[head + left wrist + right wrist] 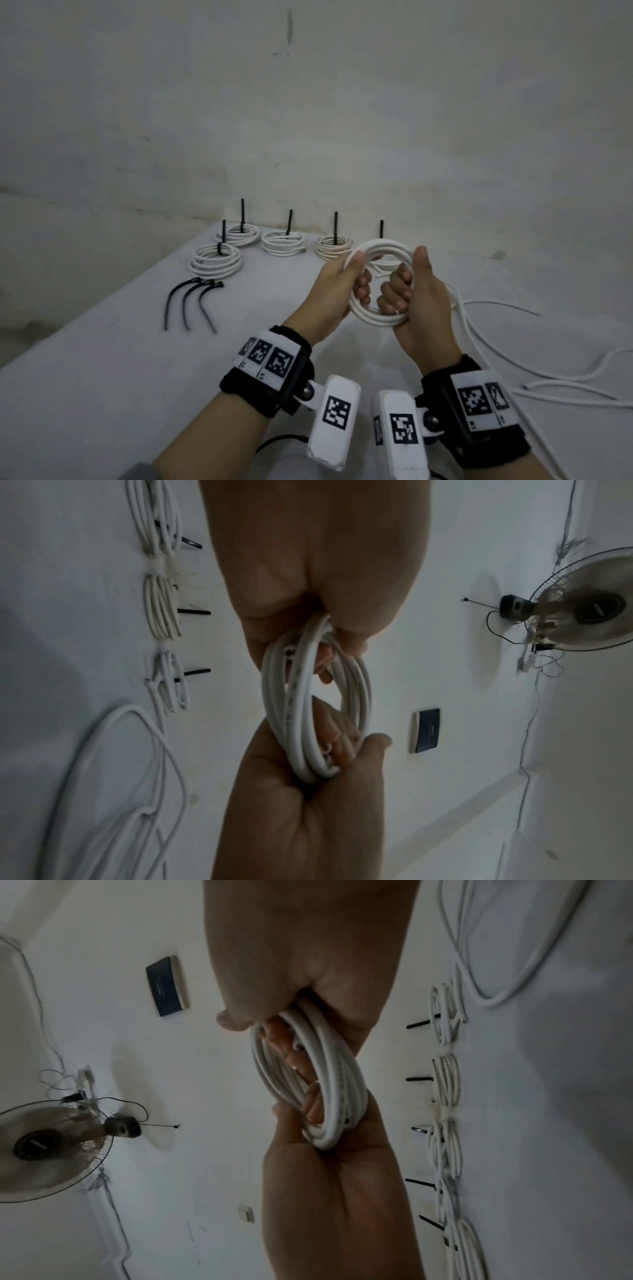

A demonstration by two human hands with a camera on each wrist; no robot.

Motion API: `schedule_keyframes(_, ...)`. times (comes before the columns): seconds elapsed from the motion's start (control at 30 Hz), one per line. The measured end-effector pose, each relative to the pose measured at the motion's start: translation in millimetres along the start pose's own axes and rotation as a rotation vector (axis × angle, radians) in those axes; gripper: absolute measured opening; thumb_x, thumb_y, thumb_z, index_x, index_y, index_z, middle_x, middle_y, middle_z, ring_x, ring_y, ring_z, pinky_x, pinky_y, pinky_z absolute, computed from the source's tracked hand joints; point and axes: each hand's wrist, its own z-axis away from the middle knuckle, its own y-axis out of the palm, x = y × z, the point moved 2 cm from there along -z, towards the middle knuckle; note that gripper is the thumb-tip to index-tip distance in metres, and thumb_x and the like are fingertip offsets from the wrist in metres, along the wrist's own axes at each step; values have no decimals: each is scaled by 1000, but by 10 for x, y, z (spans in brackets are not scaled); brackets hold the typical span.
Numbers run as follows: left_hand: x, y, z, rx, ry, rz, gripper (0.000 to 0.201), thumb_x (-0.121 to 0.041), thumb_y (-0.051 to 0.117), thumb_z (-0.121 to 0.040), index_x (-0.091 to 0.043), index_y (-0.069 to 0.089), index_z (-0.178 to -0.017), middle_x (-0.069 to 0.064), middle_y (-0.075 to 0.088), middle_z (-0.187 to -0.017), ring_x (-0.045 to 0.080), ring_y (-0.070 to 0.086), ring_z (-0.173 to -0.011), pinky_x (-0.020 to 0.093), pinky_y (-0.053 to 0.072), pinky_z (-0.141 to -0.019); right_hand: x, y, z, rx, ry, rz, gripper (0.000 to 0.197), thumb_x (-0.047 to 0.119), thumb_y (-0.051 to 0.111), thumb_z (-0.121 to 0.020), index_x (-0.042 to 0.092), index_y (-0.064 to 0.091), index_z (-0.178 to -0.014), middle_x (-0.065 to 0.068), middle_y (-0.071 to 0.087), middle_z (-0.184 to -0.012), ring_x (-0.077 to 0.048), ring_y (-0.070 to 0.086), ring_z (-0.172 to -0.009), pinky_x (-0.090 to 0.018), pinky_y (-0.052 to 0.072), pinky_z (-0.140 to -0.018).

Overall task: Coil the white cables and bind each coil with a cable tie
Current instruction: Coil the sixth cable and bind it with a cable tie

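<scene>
Both hands grip white coil; cable print unreadable.

Your table is draped in white cloth. Along its far edge lie four bound cable coils, each with a black tie tail standing up. Three loose black cable ties lie side by side nearer you on the left. Uncoiled white cable sprawls across the right side.

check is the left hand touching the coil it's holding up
Touching. The head view shows the left hand gripping the white coil, thumb over the strands and fingers curled through the loop.
</scene>
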Motion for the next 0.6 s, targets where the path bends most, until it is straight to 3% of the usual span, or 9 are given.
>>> schedule_keyframes(0.07,2,-92,68,50,-65,-138,29,-25,35,-102,-8,56,-113,1,48,-67,9,49,-55,21,45,-55,-78,-28,10,-39,28,26,45,42,41,-97,15,34,-62,6,24,-43,-7,23,-34,-16,22,-37)
schedule_keyframes(0.17,-140,-391,86,46,-134,-614,25,-38,44,-98,-18,59,-98,-2,59,-82,10,58,-76,22,48,-71,-157,-47,13,-53,54,34,44,41,42,-97,15,33,-62,6,23,-42,-7,23,-33,-15,23,-36)
schedule_keyframes(0.3,-434,-1131,-49,-365,-25,-1151,17,-26,61,-89,-9,64,-92,5,63,-93,19,58,-88,24,41,-73,-155,-71,5,-45,61,11,43,42,42,-97,16,33,-63,6,23,-43,-7,23,-33,-17,24,-36)
schedule_keyframes(0.37,-485,-1460,-122,-423,-179,-1401,21,-22,58,-88,-3,65,-89,11,65,-95,27,60,-93,29,43,-77,-152,-88,4,-42,55,24,43,42,42,-97,16,34,-63,6,24,-43,-7,24,-34,-18,24,-37)
schedule_keyframes(0.43,-478,-1675,-168,-391,-376,-1561,16,-21,55,-85,-6,60,-81,13,65,-98,32,61,-99,32,44,-79,-161,-102,0,-37,51,49,43,42,43,-97,16,34,-64,6,24,-44,-7,24,-34,-18,24,-38)
schedule_keyframes(0.47,-464,-1731,-183,-378,-437,-1619,13,-20,55,-85,-8,59,-87,13,64,-104,32,59,-103,33,45,-82,-166,-108,-4,-35,53,61,43,42,43,-96,16,35,-64,6,24,-44,-8,24,-34,-19,25,-38)
schedule_keyframes(0.53,-422,-1831,-201,-369,-488,-1687,27,-18,57,-86,-6,57,-110,13,60,-118,29,56,-111,33,45,-89,-177,-111,-12,-37,62,77,42,41,44,-96,16,35,-63,6,25,-43,-8,25,-34,-19,25,-38)
schedule_keyframes(0.6,-373,-1885,-184,-358,-516,-1696,34,-17,57,-87,-6,54,-119,11,58,-124,26,55,-114,29,44,-88,-177,-117,-16,-46,68,85,42,41,44,-95,16,35,-63,5,25,-43,-8,26,-33,-18,26,-37)
